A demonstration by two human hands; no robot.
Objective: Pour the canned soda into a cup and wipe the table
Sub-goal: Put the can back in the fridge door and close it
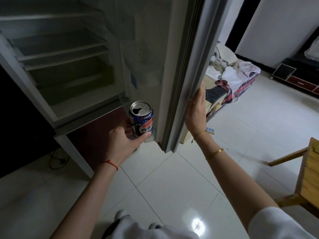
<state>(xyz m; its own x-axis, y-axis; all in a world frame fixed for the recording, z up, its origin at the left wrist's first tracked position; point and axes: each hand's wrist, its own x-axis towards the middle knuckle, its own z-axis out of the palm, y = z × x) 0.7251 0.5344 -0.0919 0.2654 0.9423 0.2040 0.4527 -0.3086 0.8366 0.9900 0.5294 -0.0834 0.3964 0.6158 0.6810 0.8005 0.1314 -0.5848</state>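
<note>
My left hand (123,139) grips a blue soda can (142,118) from below and behind, thumb across its front. The can is upright, its top opened, held in front of the open fridge (65,62). My right hand (196,111) lies flat with straight fingers against the outer edge of the fridge door (186,69). No cup or table surface for pouring is in view.
The fridge shelves look bare and dark. White tiled floor (172,183) spreads below. A wooden chair or stool (309,178) stands at the right edge. A low table piled with cloths (231,78) sits behind the door. A cable lies on the floor at left.
</note>
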